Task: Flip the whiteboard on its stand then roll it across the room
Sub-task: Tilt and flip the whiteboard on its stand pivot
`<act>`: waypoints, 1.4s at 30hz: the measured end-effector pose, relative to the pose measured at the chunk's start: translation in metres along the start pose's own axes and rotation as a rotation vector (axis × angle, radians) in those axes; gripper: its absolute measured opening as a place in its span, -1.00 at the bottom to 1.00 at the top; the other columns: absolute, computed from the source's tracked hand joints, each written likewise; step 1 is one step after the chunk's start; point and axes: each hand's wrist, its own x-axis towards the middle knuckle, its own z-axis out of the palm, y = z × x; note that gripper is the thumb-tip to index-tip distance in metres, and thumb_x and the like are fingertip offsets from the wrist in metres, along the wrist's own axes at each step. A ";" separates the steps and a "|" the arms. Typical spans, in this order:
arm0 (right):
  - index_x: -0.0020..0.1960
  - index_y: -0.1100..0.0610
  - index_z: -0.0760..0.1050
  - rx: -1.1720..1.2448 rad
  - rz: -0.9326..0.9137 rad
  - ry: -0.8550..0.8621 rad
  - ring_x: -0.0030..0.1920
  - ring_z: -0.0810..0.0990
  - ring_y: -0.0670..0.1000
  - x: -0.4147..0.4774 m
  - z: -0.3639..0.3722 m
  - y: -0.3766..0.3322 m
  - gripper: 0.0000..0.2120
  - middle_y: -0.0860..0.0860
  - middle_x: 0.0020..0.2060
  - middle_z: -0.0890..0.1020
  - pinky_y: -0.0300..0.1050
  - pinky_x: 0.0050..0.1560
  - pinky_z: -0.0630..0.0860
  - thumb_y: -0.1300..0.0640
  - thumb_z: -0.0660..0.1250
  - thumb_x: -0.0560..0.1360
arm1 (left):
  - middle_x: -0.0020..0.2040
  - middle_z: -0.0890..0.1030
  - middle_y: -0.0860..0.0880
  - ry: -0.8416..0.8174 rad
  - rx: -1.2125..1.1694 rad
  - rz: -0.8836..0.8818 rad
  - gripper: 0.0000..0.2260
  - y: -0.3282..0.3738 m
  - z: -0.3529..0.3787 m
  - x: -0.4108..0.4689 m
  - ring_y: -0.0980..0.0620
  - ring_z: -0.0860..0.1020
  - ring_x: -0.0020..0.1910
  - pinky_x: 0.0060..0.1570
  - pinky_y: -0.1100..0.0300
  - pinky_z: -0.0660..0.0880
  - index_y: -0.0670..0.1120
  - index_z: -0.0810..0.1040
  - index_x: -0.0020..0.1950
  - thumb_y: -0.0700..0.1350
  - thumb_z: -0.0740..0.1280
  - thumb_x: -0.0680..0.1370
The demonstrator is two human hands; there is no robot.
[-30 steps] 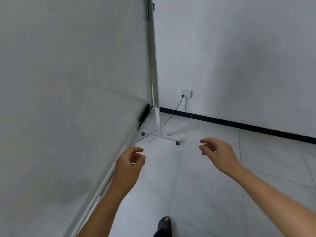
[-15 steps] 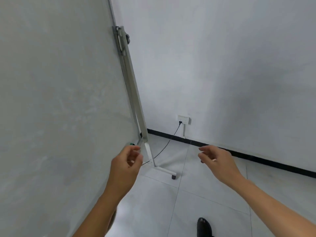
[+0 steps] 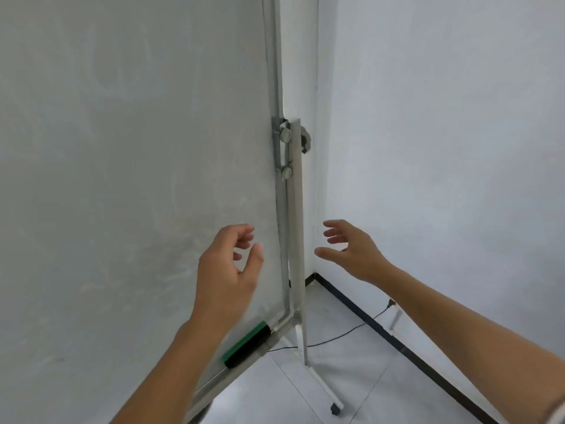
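Note:
A large whiteboard (image 3: 128,166) fills the left of the view, standing upright in a metal frame. Its white stand post (image 3: 298,240) runs down the board's right edge, with a pivot bracket and knob (image 3: 287,139) halfway up and a wheeled foot (image 3: 334,409) on the floor. My left hand (image 3: 227,270) hovers in front of the board near its right edge, fingers curled and apart, holding nothing. My right hand (image 3: 351,249) is raised just right of the post, fingers spread, not touching it.
A green and black eraser (image 3: 247,344) lies on the board's bottom tray. White walls meet in a corner close behind the stand. A black cable (image 3: 336,339) runs over the tiled floor (image 3: 367,377) along the black skirting (image 3: 397,341).
The view has swung up and left, so the pivot bracket sits mid-frame. Both hands have risen and moved closer to the board's right edge and post.

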 end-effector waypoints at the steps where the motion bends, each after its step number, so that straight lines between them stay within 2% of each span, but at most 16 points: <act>1: 0.40 -0.01 0.35 0.019 -0.010 -0.043 0.19 0.54 -0.04 0.024 0.002 -0.002 -0.35 -0.09 0.17 0.52 -0.05 0.22 0.50 -0.06 0.51 0.39 | 0.00 0.61 0.05 0.009 0.017 0.018 -0.80 0.002 0.007 0.012 0.12 0.57 0.00 -0.01 0.16 0.54 -0.08 0.54 0.17 -0.15 0.34 0.55; 4: 0.42 0.03 0.34 0.077 -0.068 -0.206 0.26 0.49 0.01 0.081 0.010 -0.009 -0.27 -0.05 0.27 0.51 0.00 0.31 0.45 -0.02 0.56 0.33 | 0.03 0.60 0.01 0.033 0.052 0.050 -0.74 0.007 0.027 0.040 0.06 0.58 0.04 0.03 0.12 0.55 -0.09 0.51 0.21 -0.08 0.31 0.53; 7: 0.20 0.14 0.53 0.053 -0.078 -0.402 0.17 0.57 0.09 0.115 0.017 -0.019 -0.53 0.09 0.11 0.62 0.05 0.22 0.53 0.17 0.54 0.32 | 0.08 0.59 0.03 0.028 0.099 0.023 -0.67 0.012 0.043 0.061 0.06 0.57 0.07 0.06 0.08 0.56 -0.04 0.48 0.26 0.01 0.29 0.52; 10: -0.02 0.24 0.56 -0.038 -0.068 -0.553 -0.05 0.63 0.19 0.133 0.027 -0.017 -0.71 0.24 -0.05 0.62 0.21 0.08 0.61 0.23 0.49 0.28 | 0.02 0.60 0.03 0.080 0.126 -0.039 -0.65 0.017 0.056 0.071 0.05 0.58 0.00 0.02 0.06 0.57 -0.02 0.48 0.27 0.03 0.30 0.51; 12: -0.14 0.24 0.50 -0.062 -0.097 -0.623 -0.21 0.57 0.05 0.142 0.033 -0.009 -0.78 0.16 -0.20 0.59 0.08 -0.05 0.62 0.26 0.48 0.28 | -0.04 0.61 0.03 0.153 0.135 -0.069 -0.67 0.023 0.064 0.074 0.06 0.59 -0.04 -0.02 0.06 0.59 -0.01 0.50 0.25 0.04 0.32 0.51; 14: -0.20 0.18 0.43 -0.069 -0.134 -0.678 -0.31 0.48 -0.05 0.147 0.033 -0.004 -0.79 0.01 -0.33 0.48 -0.07 -0.23 0.53 0.30 0.47 0.30 | -0.07 0.61 0.04 0.214 0.156 -0.101 -0.67 0.029 0.072 0.074 0.06 0.59 -0.06 -0.04 0.07 0.59 0.00 0.50 0.22 0.07 0.34 0.50; 17: -0.21 0.01 0.45 -0.060 -0.220 -0.767 -0.32 0.52 -0.09 0.149 0.029 0.004 -0.73 0.00 -0.31 0.52 0.02 -0.20 0.59 0.30 0.48 0.29 | -0.06 0.62 0.09 0.257 0.161 -0.185 -0.63 0.043 0.088 0.071 0.06 0.60 -0.03 -0.03 0.07 0.58 0.05 0.48 0.18 0.19 0.34 0.45; 19: -0.21 -0.06 0.42 -0.050 -0.259 -0.814 -0.34 0.53 -0.20 0.148 0.024 0.009 -0.66 -0.05 -0.32 0.53 -0.05 -0.22 0.60 0.32 0.47 0.28 | -0.06 0.64 0.08 0.322 0.126 -0.261 -0.63 0.056 0.099 0.069 0.06 0.61 -0.04 -0.02 0.03 0.59 0.04 0.48 0.12 0.20 0.37 0.42; 21: -0.21 -0.08 0.38 -0.036 -0.298 -0.857 -0.35 0.50 -0.17 0.142 0.018 0.013 -0.66 -0.11 -0.33 0.49 -0.09 -0.25 0.53 0.24 0.47 0.24 | -0.09 0.66 0.05 0.415 0.123 -0.307 -0.65 0.070 0.110 0.065 0.07 0.63 -0.09 -0.04 0.06 0.60 0.01 0.50 0.06 0.16 0.43 0.40; 23: -0.13 -0.04 0.43 -0.026 -0.341 -0.871 -0.27 0.55 0.01 0.130 0.013 0.021 -0.67 -0.04 -0.29 0.55 0.11 -0.17 0.56 0.10 0.44 0.15 | -0.16 0.66 0.05 0.505 0.141 -0.328 -0.69 0.085 0.120 0.059 0.08 0.64 -0.17 -0.10 0.11 0.61 0.01 0.49 -0.01 0.11 0.47 0.38; 26: 0.03 0.02 0.43 -0.021 -0.401 -0.877 -0.09 0.60 0.21 0.103 0.002 0.035 -0.57 0.12 -0.14 0.61 0.24 -0.04 0.59 0.08 0.44 0.20 | -0.20 0.64 0.09 0.571 0.180 -0.342 -0.70 0.106 0.132 0.040 0.08 0.64 -0.22 -0.16 0.14 0.62 0.03 0.48 -0.06 0.13 0.47 0.37; 30: 0.08 -0.02 0.40 -0.016 -0.468 -0.874 -0.05 0.57 0.17 0.060 -0.015 0.050 -0.57 0.09 -0.09 0.60 0.21 0.03 0.57 0.07 0.45 0.26 | -0.18 0.63 0.07 0.563 0.235 -0.360 -0.69 0.132 0.142 0.002 0.03 0.64 -0.19 -0.13 0.04 0.62 0.03 0.46 -0.03 0.17 0.43 0.38; 32: 0.07 -0.07 0.38 -0.009 -0.482 -0.859 -0.07 0.57 0.14 0.038 -0.023 0.056 -0.57 0.07 -0.10 0.60 0.19 0.02 0.57 0.04 0.45 0.26 | -0.19 0.61 0.07 0.554 0.263 -0.353 -0.72 0.145 0.145 -0.019 0.02 0.63 -0.19 -0.12 0.04 0.61 0.09 0.43 -0.05 0.19 0.40 0.40; 34: 0.09 -0.08 0.38 -0.006 -0.493 -0.845 -0.09 0.57 0.13 0.013 -0.030 0.063 -0.55 0.06 -0.11 0.60 0.18 0.00 0.57 0.03 0.45 0.27 | -0.18 0.61 0.04 0.533 0.293 -0.340 -0.71 0.157 0.150 -0.041 0.02 0.62 -0.17 -0.11 0.06 0.61 0.05 0.43 -0.02 0.18 0.37 0.42; 38: 0.16 0.02 0.39 0.012 -0.499 -0.800 -0.08 0.57 0.14 -0.046 -0.043 0.079 -0.53 0.10 -0.08 0.62 0.16 -0.02 0.57 0.06 0.47 0.31 | -0.19 0.62 -0.03 0.518 0.398 -0.302 -0.67 0.181 0.157 -0.091 0.02 0.61 -0.20 -0.14 0.07 0.59 -0.04 0.41 -0.02 0.15 0.40 0.45; 42: 0.20 0.10 0.40 0.045 -0.458 -0.716 -0.07 0.55 0.17 -0.111 -0.058 0.098 -0.54 0.13 -0.06 0.61 0.17 -0.01 0.55 0.11 0.48 0.36 | -0.21 0.60 -0.06 0.449 0.419 -0.232 -0.69 0.208 0.161 -0.141 -0.01 0.61 -0.23 -0.17 0.08 0.60 -0.04 0.36 -0.03 0.10 0.40 0.47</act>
